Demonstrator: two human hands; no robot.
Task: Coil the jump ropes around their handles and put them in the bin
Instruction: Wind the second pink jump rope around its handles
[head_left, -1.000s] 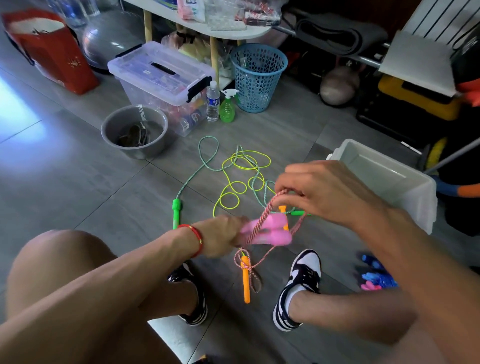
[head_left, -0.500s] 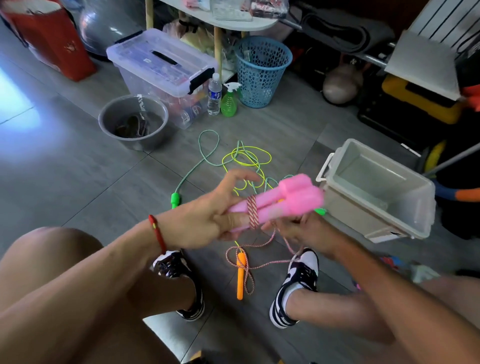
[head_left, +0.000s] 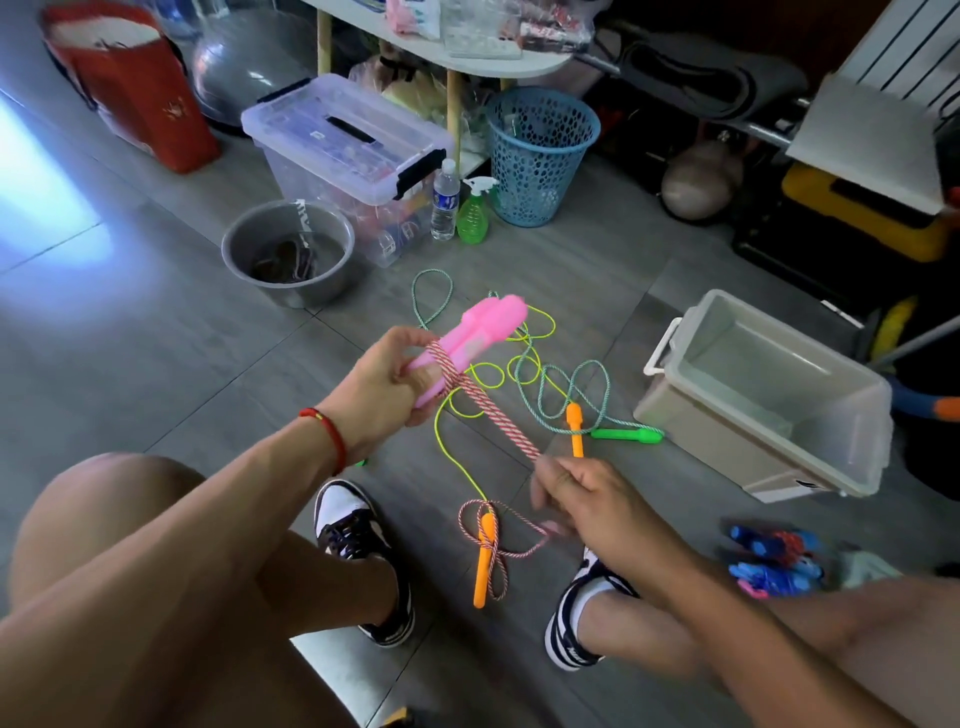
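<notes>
Over floor, mid-frame: left hand (head_left: 382, 387) grips pink handles (head_left: 470, 338).
Right hand (head_left: 582, 496): pinches taut rope (head_left: 498, 421).
Bin (head_left: 769, 395): right, empty.
Advice: keep tension, lay turns side by side.

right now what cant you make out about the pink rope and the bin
- Head view: the left hand hides the pink handles' lower ends.
- The right hand covers its grip on the striped rope.
- The bin's near wall hides part of its floor.

Left hand (head_left: 382, 387) grips pink handles (head_left: 475, 332); right hand (head_left: 582, 493) pulls striped rope (head_left: 498, 421) taut.
</notes>
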